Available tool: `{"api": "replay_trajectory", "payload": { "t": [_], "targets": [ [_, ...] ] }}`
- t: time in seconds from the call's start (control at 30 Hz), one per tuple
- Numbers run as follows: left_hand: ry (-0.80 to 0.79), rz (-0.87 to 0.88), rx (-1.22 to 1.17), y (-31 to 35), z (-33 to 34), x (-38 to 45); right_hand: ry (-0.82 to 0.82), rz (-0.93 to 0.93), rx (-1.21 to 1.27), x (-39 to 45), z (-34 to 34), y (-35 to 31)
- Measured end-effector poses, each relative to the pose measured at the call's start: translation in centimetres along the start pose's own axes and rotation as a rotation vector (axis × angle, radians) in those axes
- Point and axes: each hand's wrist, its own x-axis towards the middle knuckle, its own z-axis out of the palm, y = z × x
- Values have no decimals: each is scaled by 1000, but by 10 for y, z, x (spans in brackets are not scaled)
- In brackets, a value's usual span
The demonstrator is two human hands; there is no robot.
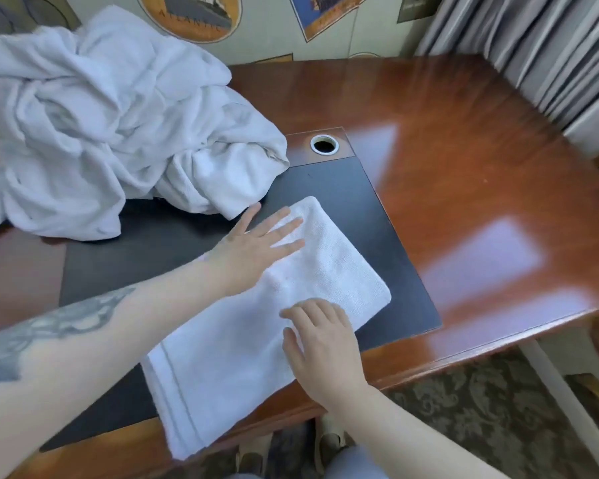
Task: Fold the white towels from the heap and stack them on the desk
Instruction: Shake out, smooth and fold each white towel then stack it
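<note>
The heap of white towels lies far left on the desk, beside a cable hole. Both hands, left hand and right hand, press with spread, straight fingers on the folded towel on the dark pad; its near end perhaps overhangs the edge.

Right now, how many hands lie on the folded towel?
2. The left hand lies flat on the far part of the towel; the right hand rests on its near right part.
</note>
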Motion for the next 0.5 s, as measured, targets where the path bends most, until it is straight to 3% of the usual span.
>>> {"api": "replay_trajectory", "payload": {
  "t": [0.03, 0.1, 0.17, 0.27, 0.4, 0.43, 0.5],
  "targets": [
    [76, -264, -125, 21, -3, -10, -107, -83, -8, 7, 6, 3],
    [65, -711, -510, 61, -9, -35, -302, -172, -78, 16, 21, 5],
    [-41, -973, -741, 96, -6, -58, -339, -197, -182, 21, 27, 18],
    [-103, -1107, -528, 131, 8, -79, -352, -74, -228, 28, 20, 65],
    [-107, -1290, -531, 124, 17, -80, -329, 182, -338, 51, 15, 101],
    [-112, -1312, -526, 119, 18, -73, -302, 174, -322, 61, 18, 93],
    [-77, -1272, -503, 110, 17, -55, -305, -51, -222, 83, 31, 65]
  ]
}}
